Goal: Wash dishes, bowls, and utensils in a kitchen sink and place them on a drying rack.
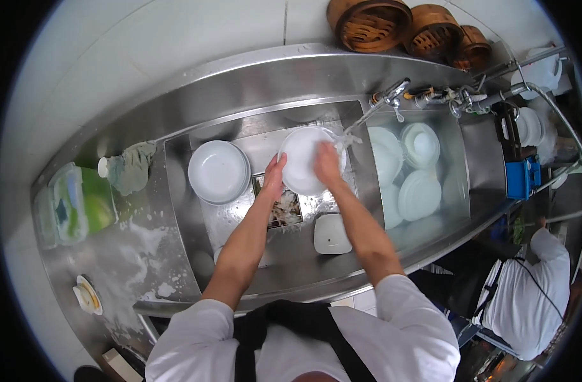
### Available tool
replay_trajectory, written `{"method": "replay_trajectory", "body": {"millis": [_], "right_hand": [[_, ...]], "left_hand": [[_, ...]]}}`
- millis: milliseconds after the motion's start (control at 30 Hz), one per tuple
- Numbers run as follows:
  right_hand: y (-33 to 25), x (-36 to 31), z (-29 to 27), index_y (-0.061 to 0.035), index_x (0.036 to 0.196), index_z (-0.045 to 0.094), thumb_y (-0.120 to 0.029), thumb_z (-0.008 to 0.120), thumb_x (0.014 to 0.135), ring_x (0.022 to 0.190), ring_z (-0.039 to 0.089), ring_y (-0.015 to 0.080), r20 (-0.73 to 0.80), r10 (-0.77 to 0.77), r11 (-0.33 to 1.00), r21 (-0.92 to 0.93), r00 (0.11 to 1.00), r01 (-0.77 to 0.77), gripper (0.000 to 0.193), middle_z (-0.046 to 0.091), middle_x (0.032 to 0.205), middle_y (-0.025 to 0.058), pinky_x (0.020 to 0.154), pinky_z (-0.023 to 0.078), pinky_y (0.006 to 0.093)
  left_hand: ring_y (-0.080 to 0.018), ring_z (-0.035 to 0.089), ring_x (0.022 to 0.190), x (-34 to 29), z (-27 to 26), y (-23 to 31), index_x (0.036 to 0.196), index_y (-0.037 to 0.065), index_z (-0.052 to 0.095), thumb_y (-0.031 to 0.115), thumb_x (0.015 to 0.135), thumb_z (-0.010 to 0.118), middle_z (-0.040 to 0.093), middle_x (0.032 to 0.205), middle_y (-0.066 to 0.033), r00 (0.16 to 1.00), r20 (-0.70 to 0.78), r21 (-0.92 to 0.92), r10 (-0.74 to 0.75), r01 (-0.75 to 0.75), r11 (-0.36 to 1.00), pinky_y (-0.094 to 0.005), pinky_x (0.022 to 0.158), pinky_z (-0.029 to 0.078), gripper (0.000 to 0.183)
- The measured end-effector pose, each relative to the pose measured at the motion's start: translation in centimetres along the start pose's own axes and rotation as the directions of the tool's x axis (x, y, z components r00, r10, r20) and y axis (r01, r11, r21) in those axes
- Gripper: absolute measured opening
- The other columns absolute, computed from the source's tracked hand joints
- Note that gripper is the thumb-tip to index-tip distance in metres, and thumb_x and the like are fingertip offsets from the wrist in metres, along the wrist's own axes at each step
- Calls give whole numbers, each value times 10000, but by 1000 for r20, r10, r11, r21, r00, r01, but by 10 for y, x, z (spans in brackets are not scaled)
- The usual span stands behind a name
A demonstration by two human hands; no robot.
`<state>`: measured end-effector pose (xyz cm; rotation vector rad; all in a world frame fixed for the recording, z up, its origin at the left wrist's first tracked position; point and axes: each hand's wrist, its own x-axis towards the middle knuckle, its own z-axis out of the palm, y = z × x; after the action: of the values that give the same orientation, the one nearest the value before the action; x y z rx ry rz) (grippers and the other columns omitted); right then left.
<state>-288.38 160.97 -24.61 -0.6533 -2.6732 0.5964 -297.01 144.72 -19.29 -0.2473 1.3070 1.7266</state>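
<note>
A round white plate [301,162] is held over the left sink basin, close to running water from the tap [391,97]. My left hand [275,175] is closed on the plate's left rim. Across its upper face lies my right hand [327,164], smeared by motion, so its fingers are hard to make out. Left of the plate, a stack of white bowls [219,172] sits in the same basin. Below it a square drain tray [286,209] holds food scraps. A squarish white dish [332,233] rests near the basin's front, beside my right forearm.
The right basin holds several white plates [420,196] under water. Bamboo steamers [369,25] stand behind the sink. On the soapy left counter are a grey-green cloth [131,169], a green-and-clear container [80,202] and a small dish [89,295]. A blue box [523,178] and another person [526,293] are at right.
</note>
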Motion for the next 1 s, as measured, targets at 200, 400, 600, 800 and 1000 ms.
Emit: {"method": "replay_trajectory", "body": {"millis": [200, 400, 600, 800, 1000], "right_hand": [[-26, -30, -3, -18, 981, 563, -96, 553, 786, 831, 545, 394, 354, -150, 987, 8, 923, 158, 210, 576, 897, 205, 763, 441, 484], [1, 24, -49, 40, 1006, 634, -207, 627, 765, 822, 651, 341, 666, 420, 603, 303, 617, -738, 345, 654, 882, 196, 649, 531, 406], [3, -18, -69, -14, 1228, 501, -96, 521, 878, 1043, 600, 389, -46, 478, 845, 298, 877, -445, 360, 624, 1053, 245, 876, 455, 427], [-88, -56, -61, 10, 1267, 447, -65, 495, 917, 1050, 587, 357, -156, 287, 911, 350, 945, -219, 361, 608, 1104, 221, 912, 427, 388], [-272, -64, 72, 83, 1260, 427, -162, 511, 910, 1116, 536, 419, 176, 115, 892, 416, 978, -179, 435, 537, 1179, 333, 958, 400, 425]], "left_hand": [[-265, 511, 1207, 30, -63, -12, 1399, 57, 362, 452, 940, 516, 498, 1342, -114, 988, 77, -96, 135, -128, 987, -428, 977, 453, 625], [-271, 562, 1141, 22, -70, -23, 1363, -2, 373, 395, 941, 534, 532, 1291, -144, 985, 129, -246, -111, 140, 959, -419, 958, 475, 601], [-188, 657, 812, -8, -52, -33, 1238, 57, 502, 82, 875, 564, 648, 958, -98, 994, 65, 180, -83, 70, 981, -338, 702, 550, 369], [-344, 529, 992, 2, -190, -52, 1106, -32, 517, 247, 792, 695, 562, 1053, -185, -29, -886, 463, 463, 21, 886, -436, 914, 402, 457], [-338, 643, 951, -91, -393, -3, 1056, -14, 660, 278, 771, 603, 671, 1030, -187, 903, -371, 926, 219, 342, 160, -398, 823, 512, 412]]}}
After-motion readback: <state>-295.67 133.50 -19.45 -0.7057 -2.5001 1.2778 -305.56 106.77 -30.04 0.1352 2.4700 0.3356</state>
